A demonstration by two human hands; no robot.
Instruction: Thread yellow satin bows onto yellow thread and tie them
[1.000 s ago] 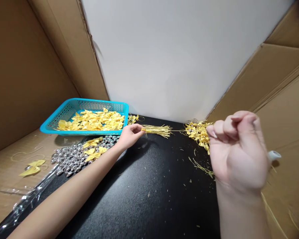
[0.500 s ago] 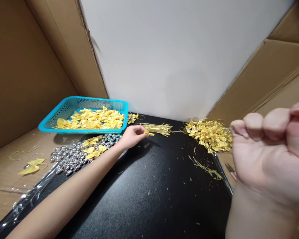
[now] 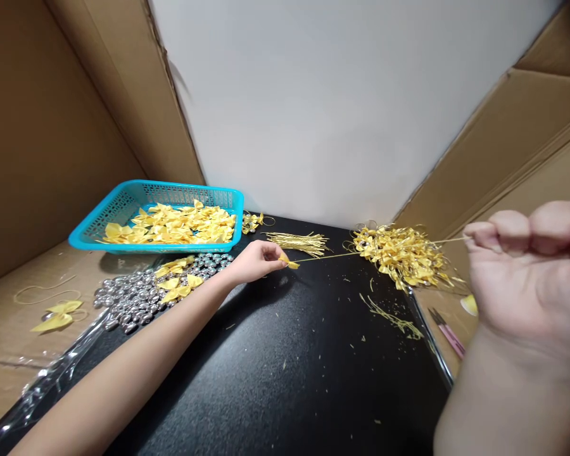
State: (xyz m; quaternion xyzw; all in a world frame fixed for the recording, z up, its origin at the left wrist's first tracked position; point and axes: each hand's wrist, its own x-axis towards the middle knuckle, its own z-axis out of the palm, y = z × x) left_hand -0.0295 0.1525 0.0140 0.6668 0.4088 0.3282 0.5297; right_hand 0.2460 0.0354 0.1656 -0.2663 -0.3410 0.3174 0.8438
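Observation:
My left hand (image 3: 261, 261) pinches a small yellow bow (image 3: 291, 263) just above the black tabletop (image 3: 275, 354). From that bow a thin gold cord (image 3: 325, 258) runs to the right, passing over or behind a heap of yellow bows (image 3: 399, 253). The cord's far end is in the curled fingers of my right hand (image 3: 527, 278), raised close to the camera at the right edge. Between the bow and the white wall lies a bundle of gold cords (image 3: 300, 244).
A blue basket (image 3: 156, 246) of yellow bows stands at the back left. Silver beads (image 3: 133, 296) with a few bows lie before it. One looped bow (image 3: 59, 315) rests on cardboard. Cord scraps (image 3: 394, 318) and pink-handled scissors (image 3: 449, 334) are at right. Cardboard walls flank both sides.
My right hand has moved further right, with the cord stretched across. The bow at my left fingertips shows more fully, and the scissors have come more into view.

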